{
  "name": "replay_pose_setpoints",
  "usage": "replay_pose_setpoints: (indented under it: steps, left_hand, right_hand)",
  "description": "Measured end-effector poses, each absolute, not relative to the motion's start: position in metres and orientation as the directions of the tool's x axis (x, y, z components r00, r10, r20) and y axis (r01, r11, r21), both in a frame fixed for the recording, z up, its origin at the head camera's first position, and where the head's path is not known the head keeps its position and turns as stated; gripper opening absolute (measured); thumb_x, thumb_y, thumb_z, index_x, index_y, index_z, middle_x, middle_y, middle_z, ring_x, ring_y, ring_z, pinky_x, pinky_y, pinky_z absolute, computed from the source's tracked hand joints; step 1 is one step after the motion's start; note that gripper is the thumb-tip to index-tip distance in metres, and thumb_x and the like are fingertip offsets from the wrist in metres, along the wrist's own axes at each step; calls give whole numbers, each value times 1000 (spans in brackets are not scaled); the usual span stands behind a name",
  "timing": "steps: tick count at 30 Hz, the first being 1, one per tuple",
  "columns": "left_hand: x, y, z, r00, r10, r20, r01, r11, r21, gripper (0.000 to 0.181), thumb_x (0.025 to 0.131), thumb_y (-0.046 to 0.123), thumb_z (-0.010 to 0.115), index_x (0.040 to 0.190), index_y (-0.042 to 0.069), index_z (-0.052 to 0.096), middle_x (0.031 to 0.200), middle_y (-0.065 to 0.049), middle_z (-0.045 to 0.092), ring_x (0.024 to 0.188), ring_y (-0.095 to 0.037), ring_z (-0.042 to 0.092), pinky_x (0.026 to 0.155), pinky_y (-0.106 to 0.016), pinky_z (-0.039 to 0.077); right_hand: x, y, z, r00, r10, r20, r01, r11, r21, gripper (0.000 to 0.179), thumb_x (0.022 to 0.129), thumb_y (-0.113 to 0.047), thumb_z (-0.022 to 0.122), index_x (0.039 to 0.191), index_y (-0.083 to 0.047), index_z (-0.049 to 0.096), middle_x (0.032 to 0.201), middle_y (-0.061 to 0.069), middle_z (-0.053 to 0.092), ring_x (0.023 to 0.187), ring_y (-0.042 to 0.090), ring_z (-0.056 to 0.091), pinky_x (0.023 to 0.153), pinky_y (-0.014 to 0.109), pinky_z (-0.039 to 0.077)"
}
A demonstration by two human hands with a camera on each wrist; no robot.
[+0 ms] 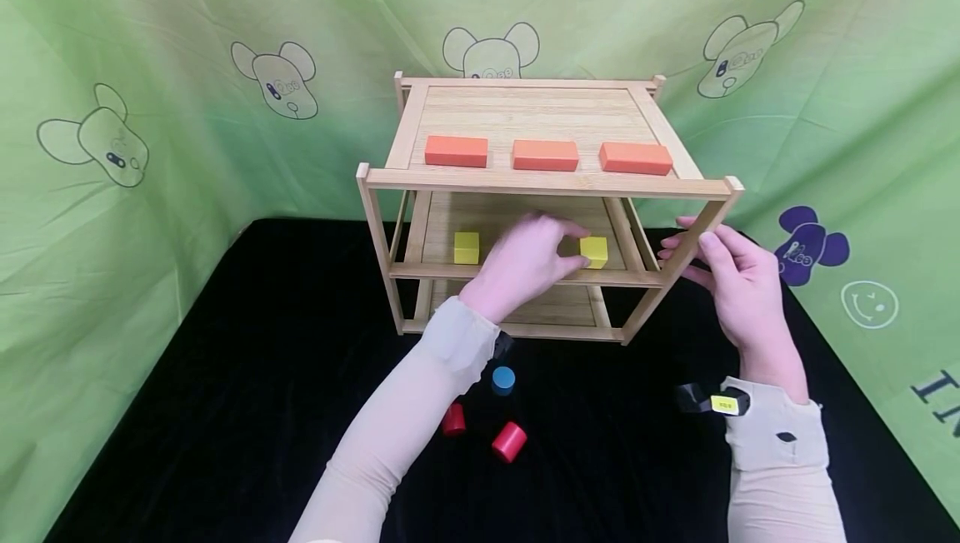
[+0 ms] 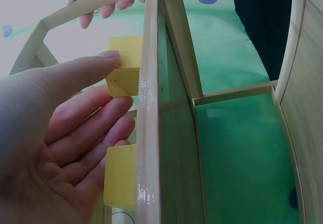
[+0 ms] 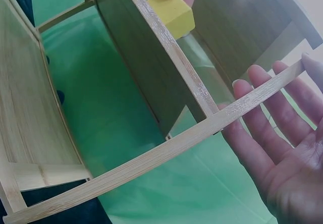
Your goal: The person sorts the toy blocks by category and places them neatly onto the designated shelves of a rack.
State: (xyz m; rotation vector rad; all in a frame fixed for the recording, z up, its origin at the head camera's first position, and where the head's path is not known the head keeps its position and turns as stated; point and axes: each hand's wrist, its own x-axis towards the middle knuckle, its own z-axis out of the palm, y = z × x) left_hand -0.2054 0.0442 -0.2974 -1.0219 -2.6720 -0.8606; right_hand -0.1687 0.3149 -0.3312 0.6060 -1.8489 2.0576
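The left sleeve (image 1: 382,443) runs up to the left hand (image 1: 525,264), whose thumb and fingers pinch a yellow block (image 1: 594,252) at its three o'clock, by the front edge of the middle shelf (image 1: 465,211). That cube has no long axis. A second yellow block (image 1: 467,248) sits at nine o'clock. The right hand (image 1: 746,289), farther off between three and four o'clock, lightly holds a post (image 1: 648,310).

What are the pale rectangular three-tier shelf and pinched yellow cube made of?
Pale three-tier shelf: likely wood or bamboo, slightly glossy; grain lines, highlights on rail. Pinched yellow cube: perhaps painted wood or plastic, matte; even colour, no visible grain.
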Motion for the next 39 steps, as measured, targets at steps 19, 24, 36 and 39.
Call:
replay_pose_setpoints:
  steps: [19, 24, 36, 39]
  left_hand:
    - [-209, 46, -302, -744, 578, 336, 668, 637, 385, 37, 97, 30, 73, 130, 13, 71, 102, 1, 75, 63, -4, 51, 54, -14, 43]
    - [-206, 45, -299, -768, 561, 310, 640, 643, 422, 46, 98, 35, 72, 138, 12, 65, 61, 6, 50, 50, -5, 36, 43, -20, 36]
    - [-194, 38, -298, -727, 524, 443, 686, 562, 462, 43, 98, 38, 70, 133, 12, 69, 87, 4, 71, 64, -7, 58, 59, -21, 47]
    - [-189, 34, -299, -711, 508, 487, 702, 556, 445, 41, 97, 40, 71, 130, 15, 71, 117, 4, 73, 92, -10, 67, 74, -20, 52]
  right_hand:
    - [-168, 315, -331, -863, -47, 503, -494, -122, -861, 33, 108, -5, 49, 130, 17, 57, 101, 16, 73, 97, 25, 72, 84, 30, 59]
    - [-168, 315, -331, -863, -53, 503, -494, -123, -861, 33, 108, -5, 49, 131, 17, 57, 102, 16, 73, 98, 25, 72, 85, 30, 58]
    - [-168, 315, -331, -862, -50, 504, -496, -118, -860, 34, 108, -6, 49, 131, 18, 56, 101, 17, 73, 97, 25, 72, 84, 30, 58]
    - [-167, 315, -331, -863, -49, 503, -495, -110, -862, 34, 108, -6, 49, 131, 17, 56, 102, 17, 73, 97, 25, 72, 84, 30, 58]
